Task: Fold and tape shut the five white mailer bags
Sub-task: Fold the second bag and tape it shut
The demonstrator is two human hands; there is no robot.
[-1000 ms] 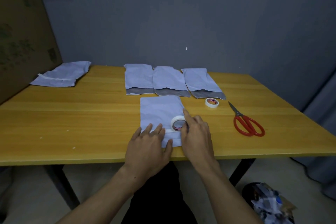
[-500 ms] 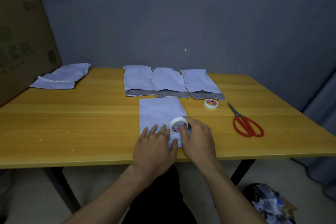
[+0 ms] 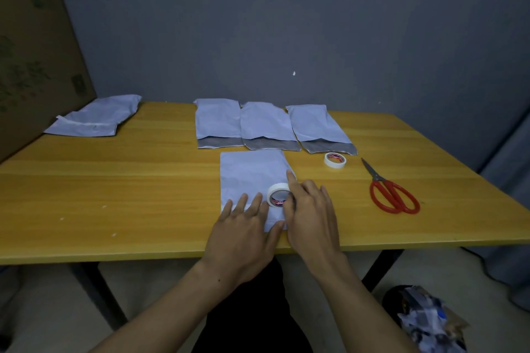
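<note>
Since 0.5 s ago, the index finger of the right hand [image 3: 311, 215] has been straightened from its curl over the tape roll [image 3: 278, 195] and is now pointed forward along the roll's right side. The roll is held on edge, tilted, between that hand's thumb and index finger, with the other fingers loosely bent behind it. Beside it, the left hand [image 3: 243, 226] is laid flat, palm down, fingers straight and slightly spread, pressed on the near end of the front mailer bag [image 3: 252, 172], on which the roll also rests. This bag is placed near the front edge of the wooden table [image 3: 114, 180]. Behind it, a row of 3 mailer bags [image 3: 265, 123] is laid side by side, grey flaps open. 1 folded bag [image 3: 97, 117] is seen at the far left corner. A second roll [image 3: 335, 159] and red scissors [image 3: 394, 195] are set to the right.
</note>
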